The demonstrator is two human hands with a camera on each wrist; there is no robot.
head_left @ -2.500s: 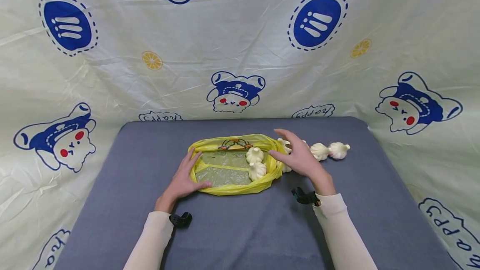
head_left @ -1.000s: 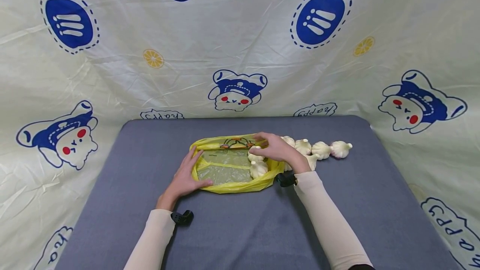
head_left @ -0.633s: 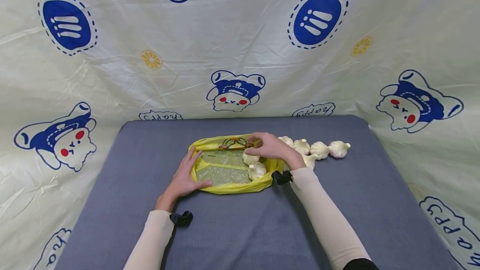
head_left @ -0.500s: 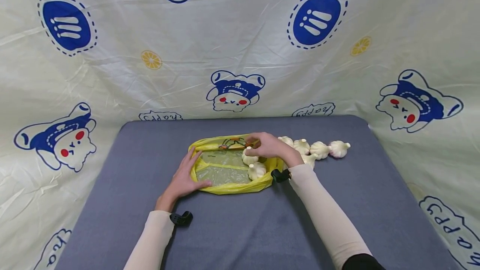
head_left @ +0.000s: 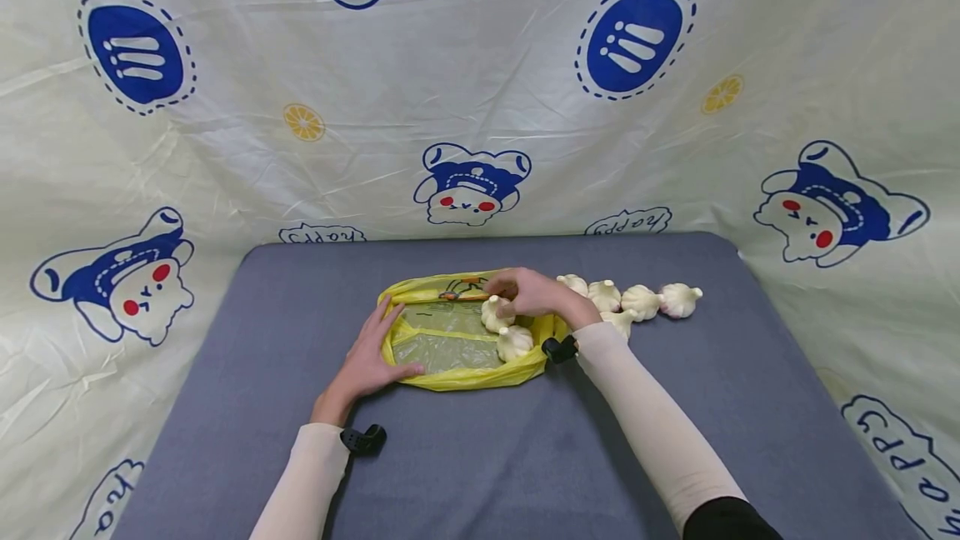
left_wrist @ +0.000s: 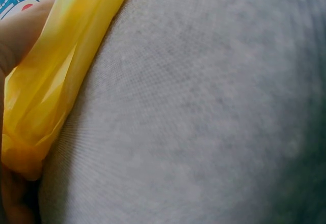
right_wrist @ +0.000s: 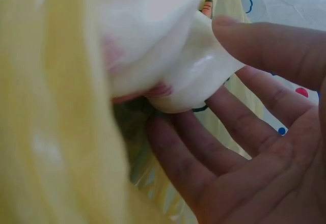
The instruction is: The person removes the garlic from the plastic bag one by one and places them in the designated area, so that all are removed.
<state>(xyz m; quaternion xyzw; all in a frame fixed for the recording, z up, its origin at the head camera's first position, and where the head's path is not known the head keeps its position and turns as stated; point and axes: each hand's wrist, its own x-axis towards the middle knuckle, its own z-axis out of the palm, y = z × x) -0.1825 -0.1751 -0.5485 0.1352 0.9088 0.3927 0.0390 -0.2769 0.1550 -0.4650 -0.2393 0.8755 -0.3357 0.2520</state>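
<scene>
A yellow plastic bag (head_left: 465, 379) with a wide mouth lies in the middle of the table. My left hand (head_left: 367, 357) rests against its left end, fingers spread along the rim and thumb at the front edge; the left wrist view shows yellow plastic over part of that hand. Inside the bag's right side, my right hand (head_left: 528, 292) holds a garlic bulb (head_left: 497, 315) between thumb and fingers. Just in front of it sits a second garlic bulb (head_left: 515, 343). Close up in the right wrist view, the held bulb (right_wrist: 196, 76) is partly hidden behind the nearer one (right_wrist: 147, 30).
Right of the bag, several loose garlic bulbs (head_left: 641, 302) stand in a cluster, some hidden behind my right forearm. A blue-grey cloth covers the table (head_left: 450, 457). A printed white curtain (head_left: 375, 65) hangs behind and around it.
From beside the bag, my right hand has come in over its right side and taken hold of the rear garlic bulb, shifting it slightly left. My left hand has stayed put.
</scene>
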